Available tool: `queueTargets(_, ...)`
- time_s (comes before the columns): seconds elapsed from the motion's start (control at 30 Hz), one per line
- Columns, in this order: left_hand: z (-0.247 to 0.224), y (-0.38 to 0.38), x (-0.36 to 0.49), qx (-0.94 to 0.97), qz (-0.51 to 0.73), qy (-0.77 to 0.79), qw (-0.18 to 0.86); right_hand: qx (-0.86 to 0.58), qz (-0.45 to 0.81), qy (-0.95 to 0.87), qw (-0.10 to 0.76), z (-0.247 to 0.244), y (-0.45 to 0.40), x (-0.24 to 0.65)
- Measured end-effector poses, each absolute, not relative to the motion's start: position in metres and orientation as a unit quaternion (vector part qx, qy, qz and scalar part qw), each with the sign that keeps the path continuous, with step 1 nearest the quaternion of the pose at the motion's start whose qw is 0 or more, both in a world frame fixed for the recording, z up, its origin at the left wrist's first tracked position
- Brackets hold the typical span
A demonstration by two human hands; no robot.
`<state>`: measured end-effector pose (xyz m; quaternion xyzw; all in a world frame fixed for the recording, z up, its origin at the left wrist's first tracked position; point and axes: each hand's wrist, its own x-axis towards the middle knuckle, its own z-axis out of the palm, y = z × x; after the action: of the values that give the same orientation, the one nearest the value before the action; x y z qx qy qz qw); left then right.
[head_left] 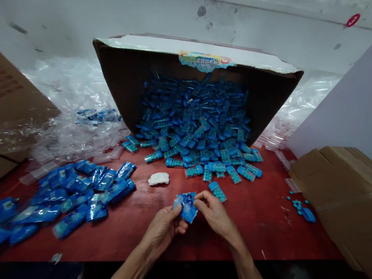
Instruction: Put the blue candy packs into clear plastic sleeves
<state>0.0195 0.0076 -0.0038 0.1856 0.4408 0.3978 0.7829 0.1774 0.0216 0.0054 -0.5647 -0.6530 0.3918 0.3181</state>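
A small blue printed packet (187, 204) is between my two hands, above the front of the red table. My left hand (166, 226) grips it from the left with the thumb on its face. The fingers of my right hand (211, 209) are pinched at the packet's right edge. Just beyond the right hand lies a clear case with a blue cap and turquoise beads (217, 191). A crumpled white piece (159, 178) rests to the left of the packet. Whether the packet holds anything cannot be seen.
An open carton (113, 65) lies on its side, spilling many blue-capped cases (195, 122) onto the red table (140, 238). Blue packets (78, 185) are heaped at left, near clear plastic bags (73, 89). A brown box (348, 200) and loose beads (296, 204) are at right.
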Motion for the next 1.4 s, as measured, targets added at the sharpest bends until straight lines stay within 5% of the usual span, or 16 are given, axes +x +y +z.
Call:
queueTargets(0.13, -0.007, 0.005, 0.018, 0.151, 0.401, 0.478, 0.767, -0.715, 0.147, -0.664, 0.162, 0.006, 0.036, 0.197)
queueTargets(0.3, -0.006, 0.003, 0.021, 0.119, 0.404, 0.495, 0.76, -0.744, 0.119, -0.655, 0.06, -0.009, 0.052, 0.209)
queueTargets(0.4, -0.007, 0.003, 0.022, 0.094, 0.402, 0.507, 0.757, -0.726, 0.232, -0.622, 0.177, -0.007, 0.05, 0.214)
queueTargets(0.53, -0.008, 0.002, 0.025, 0.063, 0.406, 0.51, 0.756, -0.527, 0.554, -0.469, 0.443, 0.008, 0.028, 0.211)
queueTargets(0.67, -0.007, 0.001, 0.028, 0.061, 0.412, 0.509, 0.753, -0.413, 0.646, -0.387, 0.512, 0.018, 0.006, 0.196)
queueTargets(1.17, -0.006, -0.004, 0.024, 0.162, 0.445, 0.475, 0.742, -0.527, 0.48, -0.451, 0.537, -0.003, -0.021, 0.165)
queueTargets(1.4, 0.002, -0.004, 0.03, 0.12, 0.477, 0.452, 0.744, -0.583, 0.23, -0.604, 0.492, -0.027, -0.038, 0.148)
